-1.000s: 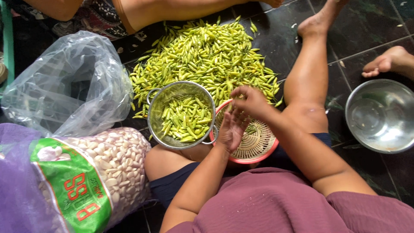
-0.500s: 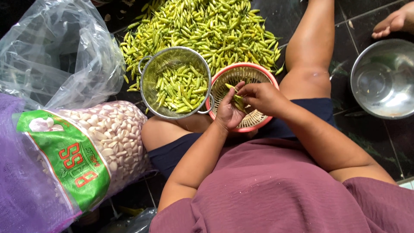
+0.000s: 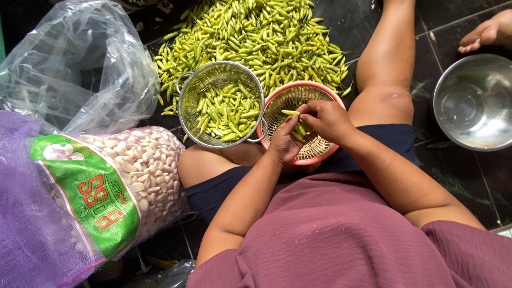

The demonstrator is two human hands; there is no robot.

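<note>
My left hand (image 3: 284, 143) and my right hand (image 3: 325, 118) meet over a red plastic basket (image 3: 277, 106) in my lap. Both pinch green chilies: one chili (image 3: 290, 112) sticks out between the fingers, others lie under my left fingers. A round metal strainer (image 3: 196, 88) with green chilies in it sits just left of the basket, on my left knee. Beyond both lies a big heap of green chilies (image 3: 256, 37) on the dark tiled floor.
A mesh sack of garlic cloves (image 3: 146, 170) with a green label lies at my left, a crumpled clear plastic bag (image 3: 69, 74) behind it. A steel bowl (image 3: 472, 101) stands at right, with another person's hand (image 3: 488, 34) above it.
The view has shifted downward and closer over my lap. My hands stayed together over the red basket, working the chilies.
</note>
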